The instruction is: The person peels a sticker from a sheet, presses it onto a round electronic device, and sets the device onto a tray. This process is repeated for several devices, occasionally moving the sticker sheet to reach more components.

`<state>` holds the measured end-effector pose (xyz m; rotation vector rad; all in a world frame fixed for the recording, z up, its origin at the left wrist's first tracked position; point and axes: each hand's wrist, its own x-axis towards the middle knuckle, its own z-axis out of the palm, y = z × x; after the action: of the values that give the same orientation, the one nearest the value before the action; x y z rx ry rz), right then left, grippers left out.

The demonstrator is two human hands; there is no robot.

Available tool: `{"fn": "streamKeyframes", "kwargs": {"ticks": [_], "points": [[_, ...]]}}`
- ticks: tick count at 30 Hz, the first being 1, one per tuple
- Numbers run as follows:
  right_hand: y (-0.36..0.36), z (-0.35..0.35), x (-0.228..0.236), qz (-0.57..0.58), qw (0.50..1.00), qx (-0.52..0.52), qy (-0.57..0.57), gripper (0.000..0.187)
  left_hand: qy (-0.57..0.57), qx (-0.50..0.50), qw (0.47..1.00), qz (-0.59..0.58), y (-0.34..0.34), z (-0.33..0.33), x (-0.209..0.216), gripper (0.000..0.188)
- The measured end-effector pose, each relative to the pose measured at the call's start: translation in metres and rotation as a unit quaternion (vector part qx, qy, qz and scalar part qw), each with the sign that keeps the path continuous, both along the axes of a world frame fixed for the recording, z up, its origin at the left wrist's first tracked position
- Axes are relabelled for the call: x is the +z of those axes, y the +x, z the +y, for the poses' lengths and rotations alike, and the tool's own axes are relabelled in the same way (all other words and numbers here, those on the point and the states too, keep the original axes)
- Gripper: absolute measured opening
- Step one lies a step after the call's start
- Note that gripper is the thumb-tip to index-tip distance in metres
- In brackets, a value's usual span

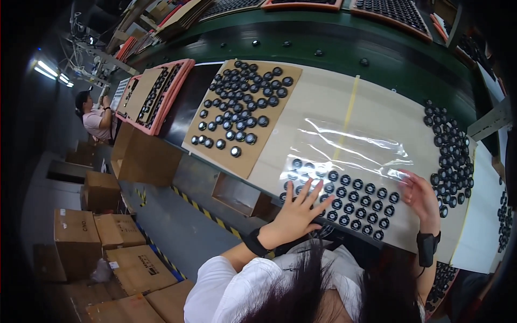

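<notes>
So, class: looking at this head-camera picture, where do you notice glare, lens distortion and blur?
Head view: glare streaks run white across the clear plastic sheet over the black round parts; fisheye distortion bends the table edge and darkens the corners; bright strip lights blow out at far left; the right hand looks slightly motion-blurred, the left hand sharper.

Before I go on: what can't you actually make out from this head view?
- Discs under the clear plastic sheet: glare blurs the upper rows.
- Left hand: its palm covers some black discs.
- Right hand: whether it pinches the sheet's edge is unclear.
- Near table edge: partly hidden by the person's hair.
- Distant trays: contents too small.
</notes>
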<state>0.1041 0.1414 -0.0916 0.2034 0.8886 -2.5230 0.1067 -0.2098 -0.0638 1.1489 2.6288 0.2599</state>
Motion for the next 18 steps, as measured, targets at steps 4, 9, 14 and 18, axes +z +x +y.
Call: {"fn": "streamKeyframes", "kwargs": {"ticks": [4, 9, 14, 18], "points": [[-0.009, -0.048, 0.028, 0.04, 0.866, 0.083, 0.491, 0.031, 0.054, -0.019, 0.998, -0.019, 0.005, -0.011, 0.001, 0.084], [0.006, -0.058, 0.044, 0.112, 0.899, 0.021, 0.423, 0.02, 0.219, 0.071, 0.971, -0.07, -0.019, -0.026, -0.001, 0.085], [0.028, -0.052, 0.079, 0.269, 0.827, 0.048, 0.491, 0.022, 0.467, 0.327, 0.788, -0.232, -0.052, -0.037, -0.009, 0.049], [0.036, -0.05, 0.1, 0.388, 0.705, -0.01, 0.594, 0.024, 0.564, 0.308, 0.749, -0.162, -0.058, -0.034, 0.006, 0.008]]}}
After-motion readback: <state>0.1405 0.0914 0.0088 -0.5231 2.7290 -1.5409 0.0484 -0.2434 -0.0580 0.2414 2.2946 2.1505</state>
